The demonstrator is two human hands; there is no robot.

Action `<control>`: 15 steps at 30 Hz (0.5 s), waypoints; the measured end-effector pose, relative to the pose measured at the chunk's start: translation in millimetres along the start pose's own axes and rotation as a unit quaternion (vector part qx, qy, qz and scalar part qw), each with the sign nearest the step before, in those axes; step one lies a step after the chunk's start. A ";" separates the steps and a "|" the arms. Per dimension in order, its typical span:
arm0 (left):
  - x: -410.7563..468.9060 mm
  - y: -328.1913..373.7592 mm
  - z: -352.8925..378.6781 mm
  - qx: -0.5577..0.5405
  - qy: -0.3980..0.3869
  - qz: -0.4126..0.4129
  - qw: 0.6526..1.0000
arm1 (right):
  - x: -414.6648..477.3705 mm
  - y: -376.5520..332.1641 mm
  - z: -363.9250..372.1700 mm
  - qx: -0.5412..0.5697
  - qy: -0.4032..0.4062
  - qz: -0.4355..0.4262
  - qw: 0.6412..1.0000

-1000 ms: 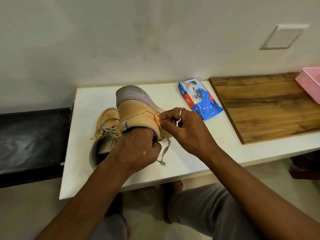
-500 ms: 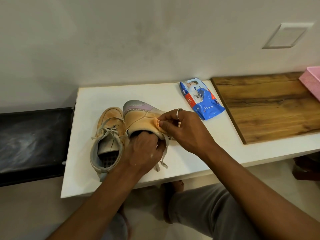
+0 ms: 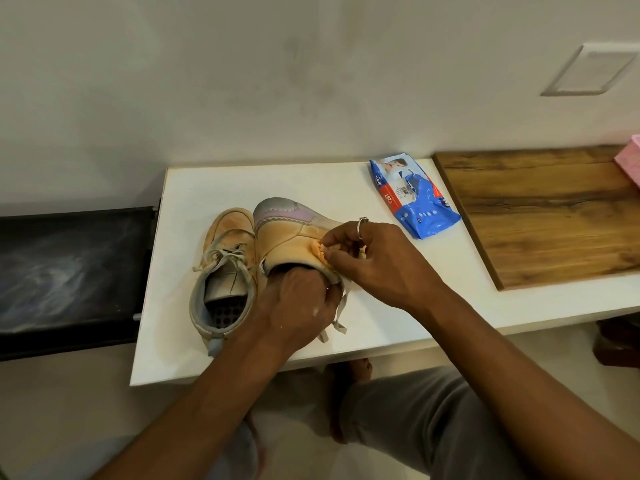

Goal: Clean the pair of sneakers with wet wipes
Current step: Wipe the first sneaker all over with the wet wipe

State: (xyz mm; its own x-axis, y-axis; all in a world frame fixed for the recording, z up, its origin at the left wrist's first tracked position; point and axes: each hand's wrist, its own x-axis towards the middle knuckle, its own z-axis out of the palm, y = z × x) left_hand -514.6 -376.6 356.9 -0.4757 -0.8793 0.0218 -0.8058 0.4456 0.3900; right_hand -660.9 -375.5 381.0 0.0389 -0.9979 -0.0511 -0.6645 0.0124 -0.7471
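Left hand: your left hand (image 3: 294, 306) goes into the mouth of the shoe (image 3: 287, 237) and holds it from inside; the fingers are hidden there.
Right hand: your right hand (image 3: 377, 261) pinches the wipe (image 3: 317, 250) between thumb and fingertips and presses it on the side of the shoe, near the collar. One finger carries a ring (image 3: 362, 225).
Shoe: tan, tilted on the white table (image 3: 207, 188), toe away from you, grey and pink sole turned up.
Wipe: small, crumpled, with an orange stain.
Other shoe: the other shoe (image 3: 225, 271) stands upright just left of the shoe, laces loose, opening toward you.
Pack: the blue pack (image 3: 412, 199) lies on the table behind your right hand, apart from both shoes.
Board: a wooden board (image 3: 554, 216) lies on the right part of the table.
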 end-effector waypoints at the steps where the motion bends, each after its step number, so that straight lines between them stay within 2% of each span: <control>1: -0.1 -0.6 -0.6 -0.006 -0.004 -0.003 1.000 | 0.1 0.7 0.2 0.003 -0.003 0.002 1.000; 9: 0.5 -6.9 -0.4 -0.012 -0.009 0.013 1.000 | 2.0 0.3 3.9 0.026 0.047 -0.013 0.998; 13: -0.4 -7.9 2.4 -0.004 -0.030 0.013 0.999 | 4.3 1.6 6.1 0.003 -0.028 -0.010 1.000; 15: -1.5 -7.4 3.4 0.003 -0.042 0.021 0.999 | 4.2 3.9 -0.6 0.025 -0.060 -0.010 0.998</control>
State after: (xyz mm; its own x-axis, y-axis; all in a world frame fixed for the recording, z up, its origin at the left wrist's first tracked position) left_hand -509.1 -378.0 350.9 -0.5371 -0.8426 -0.0385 -0.7863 0.4837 0.3845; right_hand -663.8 -379.7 378.3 0.1431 -0.9833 -0.1123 -0.6246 -0.0018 -0.7809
